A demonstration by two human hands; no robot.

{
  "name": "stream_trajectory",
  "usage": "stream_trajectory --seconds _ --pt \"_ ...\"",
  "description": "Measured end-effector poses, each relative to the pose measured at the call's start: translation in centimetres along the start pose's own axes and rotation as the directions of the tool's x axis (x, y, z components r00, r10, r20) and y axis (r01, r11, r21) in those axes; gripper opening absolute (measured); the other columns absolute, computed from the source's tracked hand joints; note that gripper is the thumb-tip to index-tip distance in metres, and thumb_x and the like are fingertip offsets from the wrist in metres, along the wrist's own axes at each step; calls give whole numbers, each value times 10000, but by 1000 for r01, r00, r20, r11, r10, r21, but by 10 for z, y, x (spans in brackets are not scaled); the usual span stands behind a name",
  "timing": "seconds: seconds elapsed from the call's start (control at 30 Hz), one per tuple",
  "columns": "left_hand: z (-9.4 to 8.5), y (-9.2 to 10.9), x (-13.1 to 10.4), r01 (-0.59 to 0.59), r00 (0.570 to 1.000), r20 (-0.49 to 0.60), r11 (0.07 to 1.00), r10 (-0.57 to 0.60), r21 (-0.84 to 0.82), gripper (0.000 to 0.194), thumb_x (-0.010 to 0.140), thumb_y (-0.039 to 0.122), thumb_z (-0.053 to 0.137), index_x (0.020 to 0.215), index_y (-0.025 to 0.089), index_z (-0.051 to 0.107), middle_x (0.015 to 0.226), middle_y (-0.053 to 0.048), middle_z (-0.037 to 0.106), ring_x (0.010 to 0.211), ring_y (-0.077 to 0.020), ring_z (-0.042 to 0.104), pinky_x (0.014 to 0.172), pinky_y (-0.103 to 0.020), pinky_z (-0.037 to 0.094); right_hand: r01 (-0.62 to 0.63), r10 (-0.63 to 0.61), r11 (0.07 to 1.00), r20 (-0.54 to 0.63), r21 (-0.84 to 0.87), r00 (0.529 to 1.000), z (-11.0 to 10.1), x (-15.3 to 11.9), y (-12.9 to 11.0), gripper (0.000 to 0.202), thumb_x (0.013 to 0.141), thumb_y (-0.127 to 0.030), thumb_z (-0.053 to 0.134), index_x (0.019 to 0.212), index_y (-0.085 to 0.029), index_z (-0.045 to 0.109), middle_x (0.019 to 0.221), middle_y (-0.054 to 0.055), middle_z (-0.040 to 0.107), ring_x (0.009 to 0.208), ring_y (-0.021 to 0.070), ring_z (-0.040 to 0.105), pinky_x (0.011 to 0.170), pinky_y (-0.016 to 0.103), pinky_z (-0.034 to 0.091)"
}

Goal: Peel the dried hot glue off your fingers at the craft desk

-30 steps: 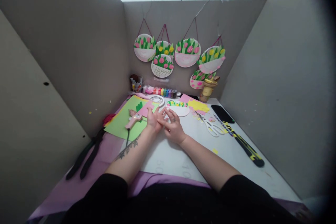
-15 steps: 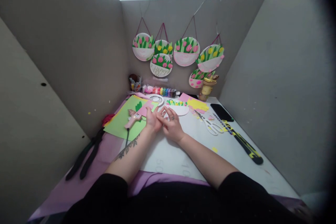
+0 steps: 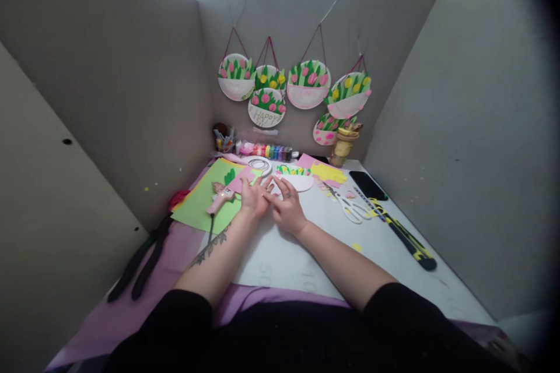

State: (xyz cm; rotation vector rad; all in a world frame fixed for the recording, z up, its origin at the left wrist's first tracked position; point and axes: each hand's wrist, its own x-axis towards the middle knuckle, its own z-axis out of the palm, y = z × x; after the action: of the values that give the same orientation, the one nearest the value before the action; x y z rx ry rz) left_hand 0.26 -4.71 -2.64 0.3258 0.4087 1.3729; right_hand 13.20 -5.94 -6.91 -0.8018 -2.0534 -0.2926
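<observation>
My left hand point(image 3: 256, 198) is held palm up over the white board, fingers apart, with nothing in it. The fingertips of my right hand point(image 3: 286, 205) touch the fingers and palm of my left hand; its fingers are spread and hold nothing that shows. Just left of the hands, a pink glue gun point(image 3: 220, 200) rests on green paper point(image 3: 195, 218). Behind my right hand lies a white half-round plate point(image 3: 301, 182) with paper tulips along its upper edge. Pink paper point(image 3: 241, 179) is partly beside my left fingers.
White scissors point(image 3: 352, 210), a black phone point(image 3: 368, 185) and a black and yellow cutter point(image 3: 411, 243) lie at the right. Pliers point(image 3: 142, 262) lie at the left. Paint tubes point(image 3: 269, 152) and a jar point(image 3: 343, 148) stand behind. Decorated plates point(image 3: 308, 96) hang on the back wall.
My right fingertips have shifted slightly against my left hand. The whole view has moved a little; the objects on the table look unmoved.
</observation>
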Motion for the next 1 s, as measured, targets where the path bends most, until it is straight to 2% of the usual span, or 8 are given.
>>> stream_trajectory --seconds 0.13,0.23,0.33,0.5,0.6,0.77,0.87,1.0 --pt "0 1 0 3 1000 -2 1000 -3 -17 767 848 752 223 1438 270 312 1455 -158 446 1287 -314 480 957 -538 460 69 -70 997 3 42 998 -1 -2 2 454 701 -106 581 1107 -263 711 1543 34 323 1381 301 272 1114 489 307" --pt "1 0 -1 8 999 -31 1000 -8 -17 772 861 736 209 1465 259 266 1440 -173 455 1277 -320 491 960 -543 457 46 -47 998 48 35 998 1 -1 0 504 705 -119 586 1169 -292 679 1546 21 322 1379 304 277 1101 508 319" --pt "0 0 0 4 1000 -25 1000 -4 -6 789 862 735 207 1484 250 214 1429 -188 460 1260 -321 508 957 -549 455 7 -8 1000 37 8 999 2 0 0 527 717 -102 567 1205 -278 661 1547 39 318 1374 300 285 1091 500 337" --pt "1 1 -1 -6 1000 -11 1000 7 13 785 857 744 176 1474 260 215 1427 -176 467 1243 -316 519 934 -548 468 56 -57 998 25 21 998 1 -2 1 463 704 -112 579 1122 -268 701 1521 43 364 1366 298 294 1087 500 338" --pt "3 1 -2 -10 999 -34 1000 11 13 795 861 737 168 1485 245 189 1413 -191 473 1214 -320 543 936 -544 468 54 -55 998 56 19 997 3 -1 0 491 704 -123 583 1159 -278 684 1518 41 371 1365 297 294 1092 502 327" --pt "0 0 0 -5 1000 -26 1000 5 14 776 858 741 188 1457 254 262 1414 -182 473 1216 -318 535 932 -552 468 -3 3 1000 51 -11 999 3 0 3 511 700 -100 582 1173 -268 680 1537 42 341 1364 299 294 1091 487 329" --pt "-2 1 2 -9 1000 -9 1000 9 18 771 854 747 171 1445 261 272 1420 -174 472 1230 -317 524 929 -552 469 32 -33 999 48 7 998 2 -2 4 484 683 -109 589 1123 -275 702 1518 32 369 1365 300 293 1095 495 328" --pt "-3 0 2 -25 999 -20 998 26 52 815 859 742 167 1477 212 197 1408 -210 471 1224 -322 530 943 -518 466 67 -67 997 23 33 997 0 -1 0 484 701 -117 556 1140 -259 702 1486 50 395 1345 312 332 1103 479 327"
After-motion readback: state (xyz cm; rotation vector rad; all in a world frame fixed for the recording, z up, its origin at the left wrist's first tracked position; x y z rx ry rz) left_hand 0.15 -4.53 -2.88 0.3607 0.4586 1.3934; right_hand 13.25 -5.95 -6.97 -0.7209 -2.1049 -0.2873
